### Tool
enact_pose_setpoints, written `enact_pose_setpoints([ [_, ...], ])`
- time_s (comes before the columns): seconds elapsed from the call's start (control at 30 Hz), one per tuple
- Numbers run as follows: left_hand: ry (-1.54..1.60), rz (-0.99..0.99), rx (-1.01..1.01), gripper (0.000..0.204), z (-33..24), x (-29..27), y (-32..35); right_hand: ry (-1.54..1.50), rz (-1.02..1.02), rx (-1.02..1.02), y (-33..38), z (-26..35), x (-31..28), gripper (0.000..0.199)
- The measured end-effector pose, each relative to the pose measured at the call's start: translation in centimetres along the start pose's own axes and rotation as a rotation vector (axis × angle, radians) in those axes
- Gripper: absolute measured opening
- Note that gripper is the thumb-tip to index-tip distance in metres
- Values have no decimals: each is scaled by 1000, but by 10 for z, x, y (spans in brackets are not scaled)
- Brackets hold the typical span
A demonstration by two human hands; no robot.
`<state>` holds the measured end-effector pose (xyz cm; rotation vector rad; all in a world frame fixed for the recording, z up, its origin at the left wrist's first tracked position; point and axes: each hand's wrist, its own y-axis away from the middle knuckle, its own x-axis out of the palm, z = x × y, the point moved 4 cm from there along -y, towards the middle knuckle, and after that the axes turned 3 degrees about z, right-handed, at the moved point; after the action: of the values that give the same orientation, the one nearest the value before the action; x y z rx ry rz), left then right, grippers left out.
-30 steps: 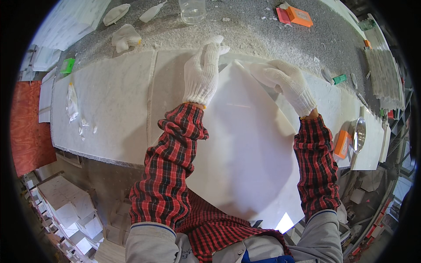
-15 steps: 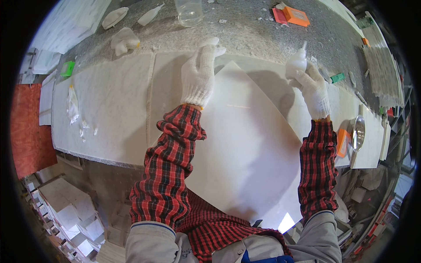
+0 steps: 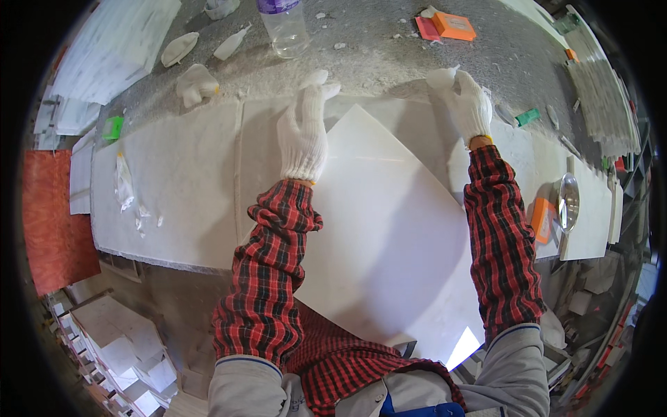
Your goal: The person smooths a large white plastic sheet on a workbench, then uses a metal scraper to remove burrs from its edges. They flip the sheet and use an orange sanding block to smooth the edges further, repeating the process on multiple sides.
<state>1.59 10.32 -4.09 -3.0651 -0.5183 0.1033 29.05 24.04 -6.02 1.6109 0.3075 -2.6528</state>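
A large glossy white slab (image 3: 375, 229) lies at an angle before me, one corner pointing to the far side. My left hand (image 3: 303, 132), in a white knit glove, is at the slab's upper left edge; its fingers are stretched out and hold nothing. Beyond the slab's far corner, to the right, my right hand (image 3: 467, 104), gloved too, is closed round a small white squeeze bottle (image 3: 439, 78). Part of the bottle is hidden by the fingers. Whether the left palm touches the slab, I cannot tell.
A clear plastic bottle (image 3: 288, 35), a white squeeze bottle (image 3: 231, 43) and a crumpled glove (image 3: 197, 85) lie on the dusty far surface. An orange box (image 3: 454, 27) is beyond. At right are a green piece (image 3: 528, 117), another orange box (image 3: 542, 219) and a metal dish (image 3: 568, 201).
My right hand has moved left and away from me with the squeeze bottle, which is now tilted over. My left hand has shifted slightly left. The view has shifted a little.
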Motion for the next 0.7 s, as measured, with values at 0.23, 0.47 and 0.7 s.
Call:
enact_pose_setpoints([
  [0.23,-6,-24,13,53,3,-2,-1,-140,-156,-105,47,-30,-57,42],
  [0.47,-125,-89,169,48,18,-2,-3,274,-402,304,189,-163,-178,42],
  [0.7,9,-54,-18,51,19,2,-9,404,-220,782,252,-227,-209,49],
])
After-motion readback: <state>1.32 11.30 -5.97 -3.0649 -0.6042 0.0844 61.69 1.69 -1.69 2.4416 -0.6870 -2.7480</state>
